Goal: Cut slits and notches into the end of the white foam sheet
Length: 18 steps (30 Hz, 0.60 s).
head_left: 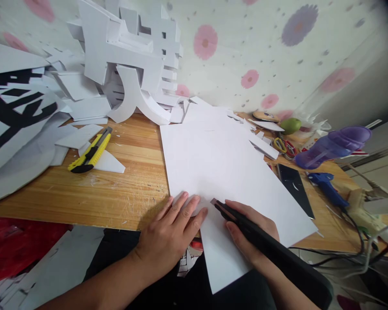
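Observation:
A large white board (pixel 226 163) lies on the wooden table, its near corner jutting past the front edge. My left hand (pixel 171 232) rests flat with fingers spread across the board's left edge, fingertips on the white surface. In my right hand (pixel 255 228) is a black-handled utility knife (pixel 278 254), held low over the board. Its short blade points up and left, close to my left fingertips; whether the tip touches the board I cannot tell. A yellow utility knife (pixel 92 150) lies on the table to the left, partly over a white offcut (pixel 110 162).
A white cut-board structure (pixel 126 51) stands at the back left beside piled offcuts (pixel 84 105). On the right are a black phone (pixel 295 189), a blue glue gun (pixel 328 187), a purple bottle (pixel 333 146), scissors (pixel 289 150) and a power strip (pixel 364 209) with cables.

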{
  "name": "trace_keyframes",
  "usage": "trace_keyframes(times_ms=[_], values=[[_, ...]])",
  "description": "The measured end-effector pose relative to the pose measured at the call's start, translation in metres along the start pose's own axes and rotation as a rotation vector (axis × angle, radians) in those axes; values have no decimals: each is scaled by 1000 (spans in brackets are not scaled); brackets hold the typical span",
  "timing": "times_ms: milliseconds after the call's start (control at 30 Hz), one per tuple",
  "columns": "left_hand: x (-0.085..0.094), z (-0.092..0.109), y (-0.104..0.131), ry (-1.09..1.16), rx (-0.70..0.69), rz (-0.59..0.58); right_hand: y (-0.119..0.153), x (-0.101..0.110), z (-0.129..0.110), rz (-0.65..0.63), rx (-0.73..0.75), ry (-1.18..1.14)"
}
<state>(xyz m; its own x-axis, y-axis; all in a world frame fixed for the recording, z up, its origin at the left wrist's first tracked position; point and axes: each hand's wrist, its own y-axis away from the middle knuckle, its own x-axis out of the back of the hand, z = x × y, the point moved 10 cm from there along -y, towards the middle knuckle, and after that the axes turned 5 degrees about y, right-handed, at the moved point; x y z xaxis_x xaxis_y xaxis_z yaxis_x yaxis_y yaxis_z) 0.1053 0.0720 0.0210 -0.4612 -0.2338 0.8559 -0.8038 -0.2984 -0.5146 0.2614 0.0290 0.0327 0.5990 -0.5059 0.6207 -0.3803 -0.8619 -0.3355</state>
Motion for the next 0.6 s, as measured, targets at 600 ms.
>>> trace_keyframes(times_ms=[600], values=[[2,-1,-4,-9,41,42,-1,-16,-35,-186,318,176]])
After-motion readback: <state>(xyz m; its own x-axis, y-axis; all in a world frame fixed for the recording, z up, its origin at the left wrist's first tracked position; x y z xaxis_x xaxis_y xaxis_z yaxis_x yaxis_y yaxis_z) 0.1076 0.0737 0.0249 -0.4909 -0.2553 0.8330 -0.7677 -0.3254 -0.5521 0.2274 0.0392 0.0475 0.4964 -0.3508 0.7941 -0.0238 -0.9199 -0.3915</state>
